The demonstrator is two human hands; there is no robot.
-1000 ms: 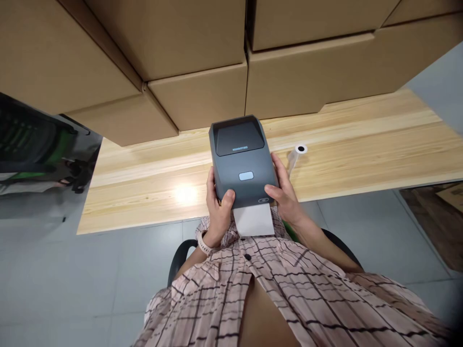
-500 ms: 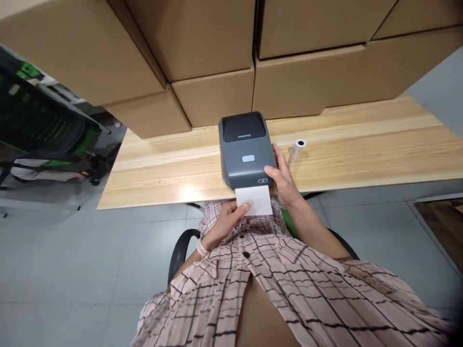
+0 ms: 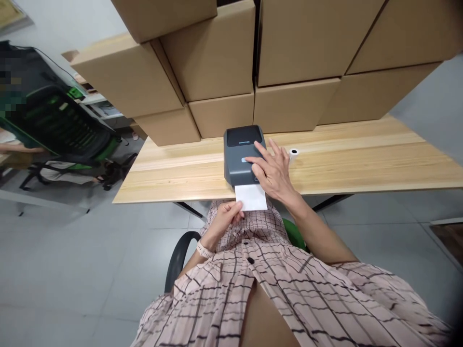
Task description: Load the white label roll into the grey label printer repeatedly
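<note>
A dark grey label printer (image 3: 237,169) stands near the front edge of the wooden table, and a white paper label (image 3: 252,197) sticks out of its front. My left hand (image 3: 227,216) pinches the label's lower left corner between thumb and finger. Over the printer's right side lies my right hand (image 3: 273,171), its fingers spread and holding nothing. One fingertip rests at the light button (image 3: 244,159) on the printer's top. Just right of that hand, a white paper roll (image 3: 293,153) is partly hidden behind the fingers.
Several cardboard boxes (image 3: 220,115) are stacked along the back of the wooden table (image 3: 361,168). At the far left, a person in dark clothing sits on a black and green chair (image 3: 61,125). A chair armrest (image 3: 181,255) is by my left side.
My right hand has moved from the printer's right side onto its top, fingers now spread by the button. The left hand still pinches the label. The view has shifted, showing more boxes and the left chair.
</note>
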